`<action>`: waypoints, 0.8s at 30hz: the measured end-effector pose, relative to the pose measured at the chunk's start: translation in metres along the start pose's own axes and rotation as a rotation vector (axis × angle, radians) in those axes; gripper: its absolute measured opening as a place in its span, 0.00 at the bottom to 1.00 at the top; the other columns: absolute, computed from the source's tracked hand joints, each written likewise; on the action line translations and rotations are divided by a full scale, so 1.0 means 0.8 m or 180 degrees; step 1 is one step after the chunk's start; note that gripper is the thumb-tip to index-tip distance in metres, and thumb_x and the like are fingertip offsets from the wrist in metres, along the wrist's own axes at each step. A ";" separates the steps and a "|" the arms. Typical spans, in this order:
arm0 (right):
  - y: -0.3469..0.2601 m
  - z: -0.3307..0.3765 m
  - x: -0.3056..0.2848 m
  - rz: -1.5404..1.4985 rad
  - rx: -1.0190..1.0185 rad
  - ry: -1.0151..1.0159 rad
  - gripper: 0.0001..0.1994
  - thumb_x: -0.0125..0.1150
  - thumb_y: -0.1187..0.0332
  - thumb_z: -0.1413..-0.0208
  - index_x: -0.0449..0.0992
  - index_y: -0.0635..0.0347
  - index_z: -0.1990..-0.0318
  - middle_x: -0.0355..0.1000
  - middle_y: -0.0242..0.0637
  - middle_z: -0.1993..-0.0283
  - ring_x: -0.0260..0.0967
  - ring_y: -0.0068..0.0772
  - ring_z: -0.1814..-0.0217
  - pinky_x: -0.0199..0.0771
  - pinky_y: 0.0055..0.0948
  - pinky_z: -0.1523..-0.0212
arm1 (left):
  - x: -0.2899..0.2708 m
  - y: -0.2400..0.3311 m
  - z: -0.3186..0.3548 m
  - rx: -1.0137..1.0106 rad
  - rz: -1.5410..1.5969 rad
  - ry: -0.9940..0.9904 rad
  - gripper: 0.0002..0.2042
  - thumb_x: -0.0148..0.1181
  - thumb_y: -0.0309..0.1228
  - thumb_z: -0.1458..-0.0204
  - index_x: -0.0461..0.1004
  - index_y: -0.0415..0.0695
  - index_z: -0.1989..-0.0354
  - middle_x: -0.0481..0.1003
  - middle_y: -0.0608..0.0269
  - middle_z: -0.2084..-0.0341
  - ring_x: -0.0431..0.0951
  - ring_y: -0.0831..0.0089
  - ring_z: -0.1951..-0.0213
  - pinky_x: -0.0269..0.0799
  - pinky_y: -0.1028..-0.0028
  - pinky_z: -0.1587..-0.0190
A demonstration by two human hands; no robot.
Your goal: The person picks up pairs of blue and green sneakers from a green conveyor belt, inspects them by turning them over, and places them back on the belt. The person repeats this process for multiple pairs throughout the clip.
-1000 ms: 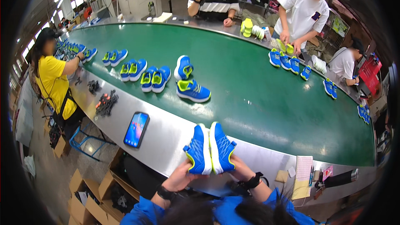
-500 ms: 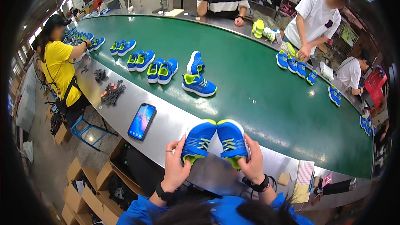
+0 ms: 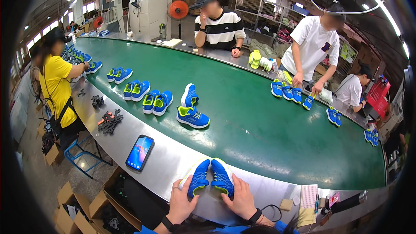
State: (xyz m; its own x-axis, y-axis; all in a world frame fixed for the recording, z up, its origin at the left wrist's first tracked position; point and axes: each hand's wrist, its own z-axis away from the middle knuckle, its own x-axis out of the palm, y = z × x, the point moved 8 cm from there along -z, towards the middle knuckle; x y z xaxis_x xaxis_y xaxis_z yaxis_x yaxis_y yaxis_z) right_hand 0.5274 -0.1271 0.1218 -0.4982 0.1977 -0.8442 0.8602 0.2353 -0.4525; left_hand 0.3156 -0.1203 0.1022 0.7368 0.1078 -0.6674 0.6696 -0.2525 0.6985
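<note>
A pair of small blue shoes with lime trim stands side by side on the steel ledge just in front of me. My left hand (image 3: 181, 201) grips the left shoe (image 3: 199, 178) from behind. My right hand (image 3: 241, 198), with a dark watch on its wrist, grips the right shoe (image 3: 222, 177). Both shoes rest on the ledge with their toes pointing toward the green conveyor belt (image 3: 260, 121).
A phone (image 3: 140, 152) lies on the ledge to my left, with black clips (image 3: 109, 121) beyond it. Several blue shoe pairs (image 3: 157, 102) ride the belt. One person in yellow (image 3: 56, 89) works at left, others across the belt. Cardboard boxes (image 3: 69, 208) sit below.
The pair went from held upright, soles together, to lowered and turned flat onto the steel ledge, side by side. My hands stayed on the shoes.
</note>
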 end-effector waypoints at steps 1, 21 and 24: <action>0.002 0.000 0.001 -0.0047 0.0003 0.0026 0.39 0.67 0.60 0.51 0.57 0.63 0.33 0.65 0.47 0.43 0.63 0.50 0.44 0.72 0.41 0.50 | 0.000 0.000 -0.001 -0.0005 0.0035 -0.0025 0.40 0.71 0.30 0.58 0.59 0.49 0.33 0.61 0.40 0.46 0.69 0.44 0.48 0.69 0.59 0.46; 0.001 -0.005 0.001 -0.0158 -0.0006 0.0153 0.37 0.67 0.63 0.51 0.58 0.64 0.34 0.66 0.47 0.45 0.64 0.51 0.47 0.71 0.41 0.50 | 0.004 -0.027 -0.001 -0.0240 0.0618 0.0237 0.40 0.75 0.30 0.63 0.59 0.40 0.39 0.66 0.46 0.49 0.68 0.50 0.46 0.66 0.61 0.43; 0.004 -0.006 -0.001 -0.0182 -0.0019 0.0198 0.37 0.67 0.63 0.51 0.58 0.64 0.34 0.66 0.47 0.45 0.64 0.50 0.47 0.72 0.41 0.50 | 0.009 -0.029 -0.005 -0.0155 0.0679 0.0288 0.40 0.75 0.31 0.64 0.60 0.39 0.40 0.66 0.47 0.50 0.67 0.51 0.47 0.65 0.61 0.43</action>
State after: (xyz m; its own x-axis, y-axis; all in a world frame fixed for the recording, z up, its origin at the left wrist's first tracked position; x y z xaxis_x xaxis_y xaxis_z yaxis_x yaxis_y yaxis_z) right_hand 0.5302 -0.1217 0.1227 -0.5524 0.2425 -0.7975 0.8296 0.2536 -0.4975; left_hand 0.3058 -0.1096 0.0827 0.8660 0.1434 -0.4790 0.4999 -0.2324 0.8343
